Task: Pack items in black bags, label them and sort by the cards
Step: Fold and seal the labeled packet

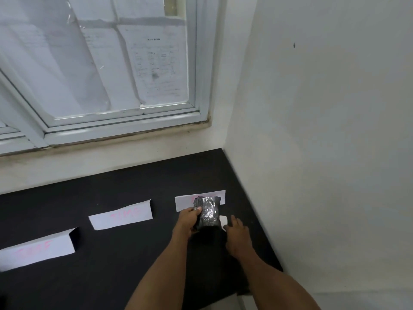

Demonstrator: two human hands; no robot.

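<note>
A packed shiny black bag (209,212) stands on the black table (125,265), overlapping the right white card (184,202). My left hand (187,221) grips the bag's left side, with a small metallic thing at the thumb. My right hand (237,233) lies just right of the bag, fingers stretched toward a small white label (223,220) at the bag's right edge. Two more white cards with pink writing lie in the middle (121,215) and at the left (38,251).
A white wall (324,153) borders the table on the right. Behind it runs a sill under a window (111,63) covered with paper sheets. The table's right front corner sits near my right forearm.
</note>
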